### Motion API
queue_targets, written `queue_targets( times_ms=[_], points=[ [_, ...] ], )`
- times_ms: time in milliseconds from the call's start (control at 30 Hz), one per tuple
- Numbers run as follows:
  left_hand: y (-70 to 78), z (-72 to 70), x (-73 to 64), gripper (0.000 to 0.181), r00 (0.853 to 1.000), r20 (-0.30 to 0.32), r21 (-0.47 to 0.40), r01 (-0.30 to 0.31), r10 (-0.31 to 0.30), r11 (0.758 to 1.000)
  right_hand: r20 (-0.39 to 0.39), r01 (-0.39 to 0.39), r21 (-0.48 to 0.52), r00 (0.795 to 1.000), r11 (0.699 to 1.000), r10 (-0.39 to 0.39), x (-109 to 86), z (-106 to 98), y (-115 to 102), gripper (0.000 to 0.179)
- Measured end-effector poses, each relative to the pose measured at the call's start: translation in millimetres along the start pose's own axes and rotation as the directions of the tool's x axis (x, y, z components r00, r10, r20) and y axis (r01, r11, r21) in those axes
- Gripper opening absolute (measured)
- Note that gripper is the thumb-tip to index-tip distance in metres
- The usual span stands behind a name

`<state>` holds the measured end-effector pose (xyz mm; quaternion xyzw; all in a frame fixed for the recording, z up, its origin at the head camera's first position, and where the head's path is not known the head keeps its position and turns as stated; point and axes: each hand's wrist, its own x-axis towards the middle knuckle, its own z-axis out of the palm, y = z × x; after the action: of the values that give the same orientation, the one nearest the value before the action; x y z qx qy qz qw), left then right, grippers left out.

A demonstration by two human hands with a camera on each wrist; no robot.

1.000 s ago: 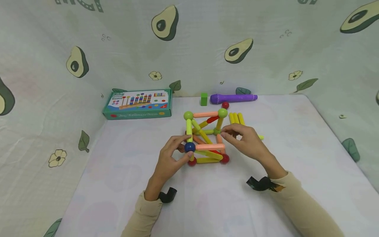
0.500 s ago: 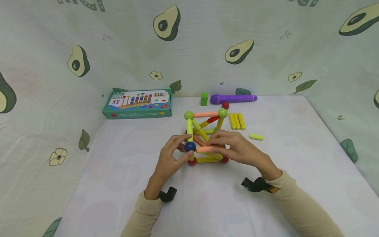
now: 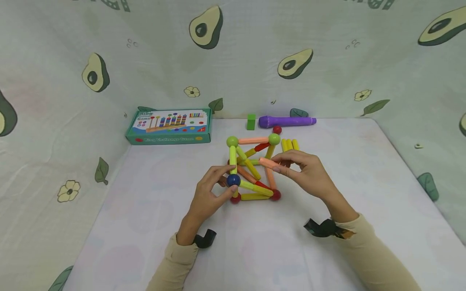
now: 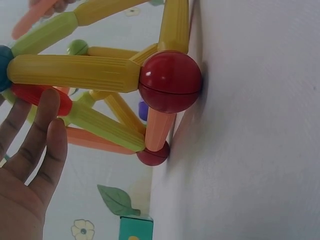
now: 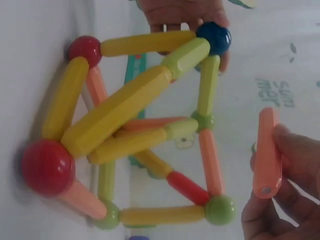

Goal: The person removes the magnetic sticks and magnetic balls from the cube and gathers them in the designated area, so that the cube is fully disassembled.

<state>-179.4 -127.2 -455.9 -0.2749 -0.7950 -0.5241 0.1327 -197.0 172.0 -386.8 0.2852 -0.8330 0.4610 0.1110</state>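
A cube-like frame of magnetic sticks and balls (image 3: 255,197) stands on the table, with yellow, light green, salmon and red sticks between red, green and blue balls. At its near left upper corner, my left hand (image 3: 206,198) holds the blue ball (image 3: 234,180) between thumb and fingers. My right hand (image 3: 307,173) pinches a loose salmon stick (image 5: 267,152) between thumb and fingertips, at the frame's right side. A bare metal end shows on that stick in the right wrist view. From the blue ball, a slanting stick of light green and yellow (image 5: 120,112) runs down to a red ball (image 5: 48,167).
Three yellow sticks (image 3: 289,144) lie behind my right hand, partly covered by it. Toward the back are a loose red ball (image 3: 277,129), a green block (image 3: 251,122) and a purple microphone-shaped toy (image 3: 287,121). A game box (image 3: 169,127) sits at the back left.
My right hand took hold of the salmon stick that reached right from the blue ball. It pulled the stick off and moved it back and right. My left hand stayed on the blue ball.
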Motion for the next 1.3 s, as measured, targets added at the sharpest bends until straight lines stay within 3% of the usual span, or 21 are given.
queue_targets(
  times_ms=[167, 333, 500, 767, 1067, 1300],
  points=[
    [2.0, -1.3, 0.1, 0.053, 1.000, 0.004, 0.004, 0.001, -0.001, 1.000, -0.076, -0.203, -0.015, 0.977, 0.979, 0.201, -0.1, -16.2, 13.7, 0.024],
    [3.0, -0.4, -0.4, 0.054, 1.000, 0.002, 0.005, -0.003, 0.003, 1.000, -0.138, -0.389, -0.040, 0.914, 0.920, 0.381, 3.3, -30.9, 37.7, 0.035],
    [3.4, 0.9, -0.9, 0.055, 1.000, 0.001, 0.020, -0.011, 0.011, 1.000, -0.176, -0.496, -0.097, 0.862, 0.863, 0.476, 6.9, -43.5, 66.4, 0.042],
    [6.3, 0.6, -0.3, 0.055, 1.000, -0.013, 0.023, -0.025, 0.026, 0.999, -0.197, -0.592, -0.147, 0.802, 0.792, 0.563, 14.3, -53.3, 98.9, 0.042],
    [5.8, -1.0, -2.0, 0.053, 1.000, -0.001, 0.029, -0.010, 0.010, 1.000, -0.203, -0.603, -0.222, 0.797, 0.766, 0.569, 17.9, -52.2, 126.6, 0.036],
    [5.5, 0.7, -0.9, 0.054, 1.000, -0.001, 0.023, -0.010, 0.010, 1.000, -0.144, -0.684, -0.239, 0.727, 0.689, 0.672, 26.5, -51.2, 137.4, 0.035]
  ],
)
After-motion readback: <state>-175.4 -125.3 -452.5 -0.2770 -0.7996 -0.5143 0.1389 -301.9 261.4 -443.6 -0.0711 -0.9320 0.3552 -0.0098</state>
